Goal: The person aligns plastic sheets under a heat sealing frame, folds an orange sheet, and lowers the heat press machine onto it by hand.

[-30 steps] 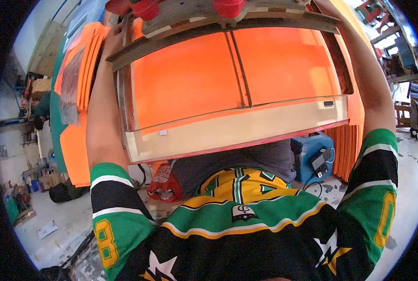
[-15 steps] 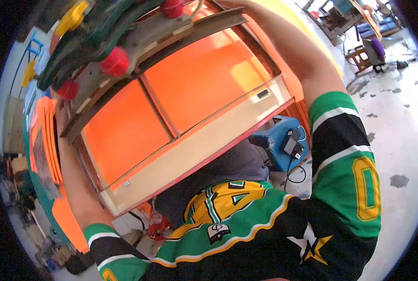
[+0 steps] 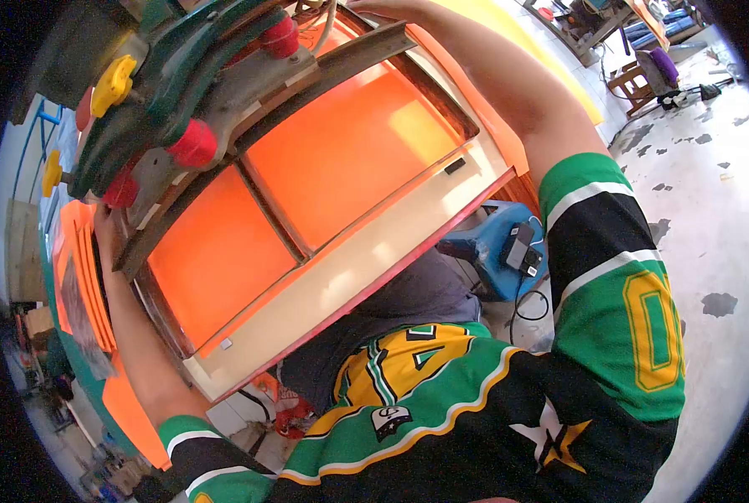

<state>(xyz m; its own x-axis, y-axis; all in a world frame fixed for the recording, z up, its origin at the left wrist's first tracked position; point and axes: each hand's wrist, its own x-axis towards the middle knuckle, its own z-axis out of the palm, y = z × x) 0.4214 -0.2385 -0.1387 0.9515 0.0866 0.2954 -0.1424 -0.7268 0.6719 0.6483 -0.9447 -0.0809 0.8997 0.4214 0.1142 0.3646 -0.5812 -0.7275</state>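
A dark metal frame [image 3: 263, 201] with a crossbar lies over a bright orange surface [image 3: 349, 134] on a cream board [image 3: 374, 256] in front of me. Along its far side runs a dark green metal assembly [image 3: 223, 84] with red knobs [image 3: 194, 142] and yellow knobs [image 3: 113, 85]. My left hand [image 3: 103, 220] is by the frame's far left end, mostly hidden behind the metal. Past the far right corner, my right hand [image 3: 376, 7] shows only in part at the top edge of the view. The fingers of both hands are hidden.
Orange sheets [image 3: 85, 277] are stacked at the left, beside my left forearm. A blue stool [image 3: 483, 251] with a black adapter [image 3: 523, 250] and cable stands below the board's right side. A chair [image 3: 642, 80] and a workbench are farther right on the patchy floor.
The frame, board and green assembly appear slightly farther left and lower in view, with the assembly's knobs sharper. Both arms stay stretched along the sides of the frame.
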